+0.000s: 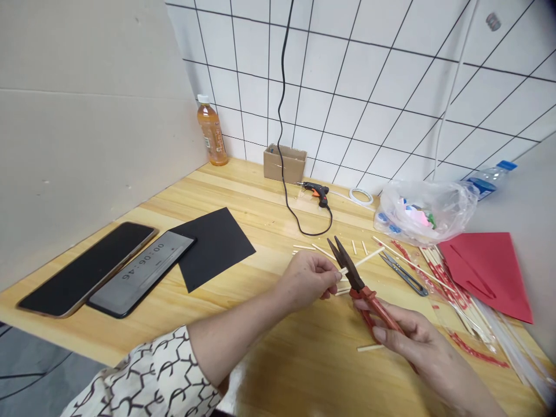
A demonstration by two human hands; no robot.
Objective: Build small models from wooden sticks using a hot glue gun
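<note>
My left hand (pixel 310 279) pinches the end of a thin pale wooden stick (pixel 368 256). Red-handled pliers (pixel 354 277) are in my right hand (pixel 408 333), its fingers wrapped round the handles. The plier jaws are parted and point up and away, with the stick passing between them. Several short stick pieces (pixel 365 248) lie on the wooden table (pixel 269 347) beyond and around the pliers. One more short piece (pixel 370 348) lies just below the pliers, near my right hand.
At left are two phones (pixel 91 269) (pixel 141 272) and black paper (pixel 215 248). Behind stand a bottle (pixel 211 134), a cardboard box (pixel 284 164) and a glue gun (pixel 316 191). Right: scissors (pixel 403 273), a plastic bag (pixel 428 211), packaged sticks (pixel 452 289) and red paper (pixel 489 269).
</note>
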